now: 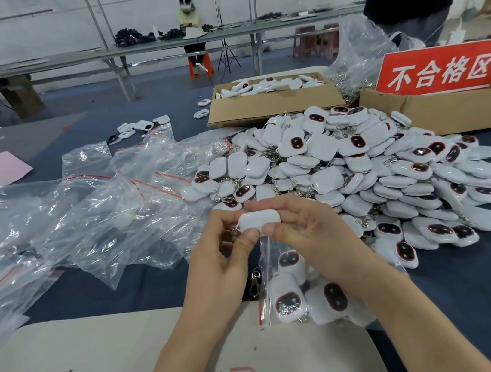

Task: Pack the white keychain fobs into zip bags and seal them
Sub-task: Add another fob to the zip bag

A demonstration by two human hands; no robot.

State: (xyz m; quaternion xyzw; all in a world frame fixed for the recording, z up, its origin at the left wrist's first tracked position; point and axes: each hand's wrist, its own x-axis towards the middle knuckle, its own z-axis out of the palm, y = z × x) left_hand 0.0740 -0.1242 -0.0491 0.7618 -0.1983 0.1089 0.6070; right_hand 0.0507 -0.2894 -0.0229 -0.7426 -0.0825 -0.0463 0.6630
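Observation:
Both hands meet at the middle of the table on one white keychain fob. My left hand pinches its left side, where a metal clasp hangs. My right hand grips its right side and also pinches the top of a zip bag. That bag hangs below with several fobs inside, dark ovals facing up. A big pile of loose fobs lies just behind and to the right. Empty zip bags with red seal strips are spread on the left.
A cardboard sheet with red marks lies at the near edge. An open carton with fobs stands behind the pile. A second carton with a red sign sits at the right. A person sits at a far bench.

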